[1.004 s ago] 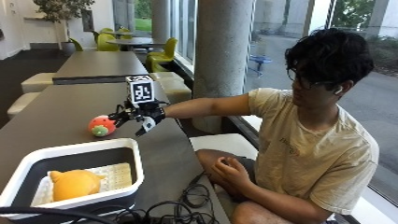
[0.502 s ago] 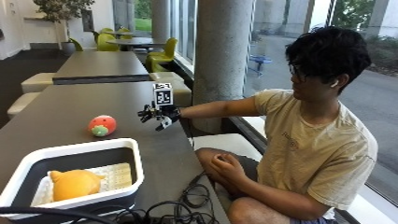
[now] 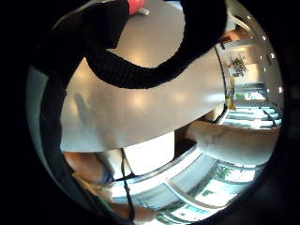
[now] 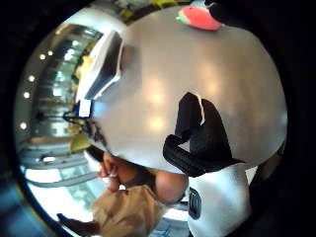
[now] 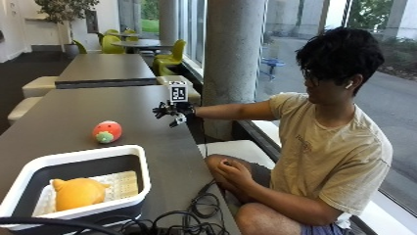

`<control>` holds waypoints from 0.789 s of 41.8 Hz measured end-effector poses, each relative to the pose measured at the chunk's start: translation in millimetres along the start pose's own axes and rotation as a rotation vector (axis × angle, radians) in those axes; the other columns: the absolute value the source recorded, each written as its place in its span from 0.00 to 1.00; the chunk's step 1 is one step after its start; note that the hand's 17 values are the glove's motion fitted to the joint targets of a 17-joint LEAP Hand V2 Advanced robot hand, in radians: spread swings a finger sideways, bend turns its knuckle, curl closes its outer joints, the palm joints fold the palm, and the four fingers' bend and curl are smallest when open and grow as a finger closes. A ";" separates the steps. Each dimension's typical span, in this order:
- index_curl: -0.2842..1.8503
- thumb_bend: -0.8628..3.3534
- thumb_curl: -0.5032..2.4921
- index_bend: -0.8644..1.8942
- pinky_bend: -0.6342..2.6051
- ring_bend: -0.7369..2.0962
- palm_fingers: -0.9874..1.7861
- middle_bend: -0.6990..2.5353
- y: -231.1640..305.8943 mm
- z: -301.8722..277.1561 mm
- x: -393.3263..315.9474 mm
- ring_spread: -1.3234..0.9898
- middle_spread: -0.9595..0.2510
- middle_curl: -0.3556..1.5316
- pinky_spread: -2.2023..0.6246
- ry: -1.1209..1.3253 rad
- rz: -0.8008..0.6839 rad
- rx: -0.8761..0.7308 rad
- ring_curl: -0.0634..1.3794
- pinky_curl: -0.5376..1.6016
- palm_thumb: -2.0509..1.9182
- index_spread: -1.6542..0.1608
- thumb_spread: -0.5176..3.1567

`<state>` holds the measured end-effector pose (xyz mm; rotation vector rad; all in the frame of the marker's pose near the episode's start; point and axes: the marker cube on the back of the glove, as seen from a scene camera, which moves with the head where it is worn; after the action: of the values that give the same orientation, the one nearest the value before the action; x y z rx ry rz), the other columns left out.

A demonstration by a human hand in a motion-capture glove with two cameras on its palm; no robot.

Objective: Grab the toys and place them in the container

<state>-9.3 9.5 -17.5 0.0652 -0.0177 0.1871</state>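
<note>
Outside view, table scene, contents taken relative to the white container (image 5: pixel 133 169).

Item 1: white container, rectangular, dark-lined, at the near end of the table (image 5: pixel 65 110). Holds one yellow toy (image 5: pixel 75 192), lying on a pale patterned insert.

Item 2: red toy (image 5: pixel 106 131), round, with a green patch on its near side. Rests on the table just beyond the container's far rim, apart from it and not yet inside. Also visible at the edge of the thumb-side palm view (image 4: pixel 198 17).

Item 3: gloved right hand (image 5: pixel 171 110), arm outstretched, held above the table beyond the container and well off to the side of the red toy. Holds nothing. Fingers appear spread and lightly bent; at this distance the exact pose is hard to read, though the palm views show only bare table beneath it.

Item 4: bare hand (image 5: pixel 234 172), resting in the person's lap, idle.

Item 5: black cables (image 5: pixel 189 215), coiled on the table at the container's near corner.

Risks, judged:
- Red toy is round; a glancing touch from the side could roll it away, possibly off the table edge.
- Carry path back to the container passes near the cables; a low hand could snag them and tug the container.
- A drop onto the rim rather than inside could bounce the toy out.
</note>
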 end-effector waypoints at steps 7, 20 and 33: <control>0.33 0.20 0.27 0.38 0.49 0.34 0.33 0.25 0.0 2.5 -3.5 0.56 0.81 0.29 0.78 -0.078 -0.032 0.003 0.32 0.41 0.56 0.76 0.57; 0.33 0.20 0.27 0.38 0.49 0.34 0.33 0.25 -2.4 1.8 -6.5 0.56 0.80 0.29 0.78 -0.043 -0.018 0.003 0.32 0.41 0.56 0.76 0.57; 0.34 0.20 0.27 0.38 0.49 0.33 0.33 0.25 -4.7 0.2 -8.2 0.56 0.80 0.29 0.78 -0.010 -0.026 -0.002 0.33 0.41 0.56 0.76 0.57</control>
<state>-16.5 3.3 -17.8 0.0647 -0.0275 0.1606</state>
